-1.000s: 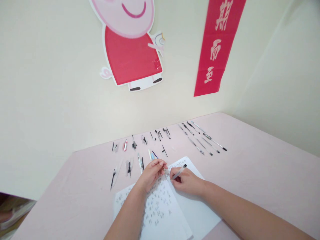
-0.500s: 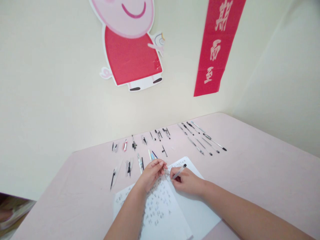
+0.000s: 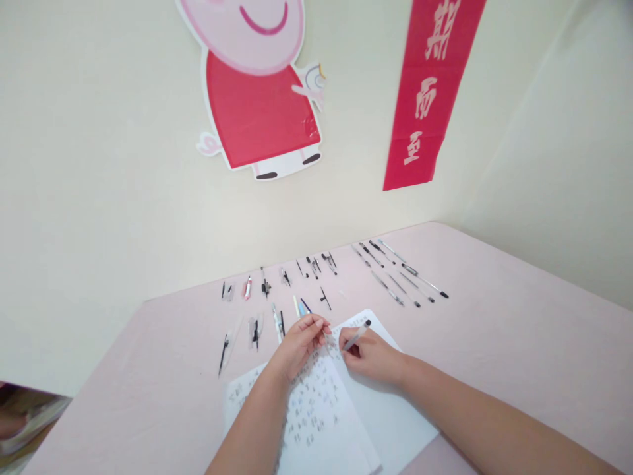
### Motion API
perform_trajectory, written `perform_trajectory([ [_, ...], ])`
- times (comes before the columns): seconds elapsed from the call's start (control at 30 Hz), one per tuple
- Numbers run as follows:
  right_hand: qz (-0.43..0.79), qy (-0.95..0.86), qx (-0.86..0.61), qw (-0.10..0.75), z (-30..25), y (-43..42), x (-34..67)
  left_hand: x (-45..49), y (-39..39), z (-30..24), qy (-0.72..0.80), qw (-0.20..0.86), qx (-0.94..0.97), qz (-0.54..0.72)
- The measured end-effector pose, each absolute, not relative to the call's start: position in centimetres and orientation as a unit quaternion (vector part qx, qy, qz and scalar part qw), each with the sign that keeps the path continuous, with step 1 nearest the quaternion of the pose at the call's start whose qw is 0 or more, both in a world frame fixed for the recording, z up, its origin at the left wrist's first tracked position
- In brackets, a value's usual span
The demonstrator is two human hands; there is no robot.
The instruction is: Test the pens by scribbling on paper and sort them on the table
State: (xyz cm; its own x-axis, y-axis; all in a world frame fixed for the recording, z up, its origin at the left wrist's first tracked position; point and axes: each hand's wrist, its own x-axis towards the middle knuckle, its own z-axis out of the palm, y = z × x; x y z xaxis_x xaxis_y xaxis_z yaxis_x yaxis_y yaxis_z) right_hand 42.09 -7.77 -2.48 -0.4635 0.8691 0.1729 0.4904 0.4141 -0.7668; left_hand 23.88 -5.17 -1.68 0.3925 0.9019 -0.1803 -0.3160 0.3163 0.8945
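An open notebook (image 3: 390, 422) with handwriting on its left page lies on the pink table (image 3: 494, 343). My right hand (image 3: 372, 356) is closed on a clear pen with a black cap (image 3: 357, 334), its tip down on the paper near the top of the page. My left hand (image 3: 302, 342) rests on the notebook's upper left edge with its fingers curled together, fingertips pressing the page next to the pen tip. Nothing I can make out sits inside those fingers.
Several pens and loose pen parts (image 3: 277, 290) lie in rows beyond the notebook. More whole pens (image 3: 400, 274) lie at the back right. A cartoon pig cut-out (image 3: 257, 86) and a red banner (image 3: 430, 86) hang on the wall.
My right hand and the pen have shifted slightly up and to the right across the page. My left hand has stayed in place.
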Motion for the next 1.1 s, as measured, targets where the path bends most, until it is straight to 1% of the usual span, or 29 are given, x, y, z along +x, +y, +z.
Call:
perform_trajectory([
  [0.17, 0.363, -0.761, -0.439, 0.31, -3.24, -7.15, 42.66, 23.89, -5.21, -1.68, 0.353, 0.728, 0.413, 0.418],
  [0.4, 0.389, -0.759, -0.428, 0.301, -3.59, -7.07, 42.75, 23.94, -5.22, -1.54, 0.357, 0.726, 0.412, 0.419],
  [0.9, 0.359, -0.752, -0.452, 0.318, -3.25, -6.81, 42.91, 24.0, -5.3, -1.24, 0.357, 0.729, 0.408, 0.418],
  [1.1, 0.361, -0.765, -0.443, 0.296, -2.87, -6.99, 42.99, 24.02, -5.32, -1.22, 0.356, 0.73, 0.407, 0.418],
])
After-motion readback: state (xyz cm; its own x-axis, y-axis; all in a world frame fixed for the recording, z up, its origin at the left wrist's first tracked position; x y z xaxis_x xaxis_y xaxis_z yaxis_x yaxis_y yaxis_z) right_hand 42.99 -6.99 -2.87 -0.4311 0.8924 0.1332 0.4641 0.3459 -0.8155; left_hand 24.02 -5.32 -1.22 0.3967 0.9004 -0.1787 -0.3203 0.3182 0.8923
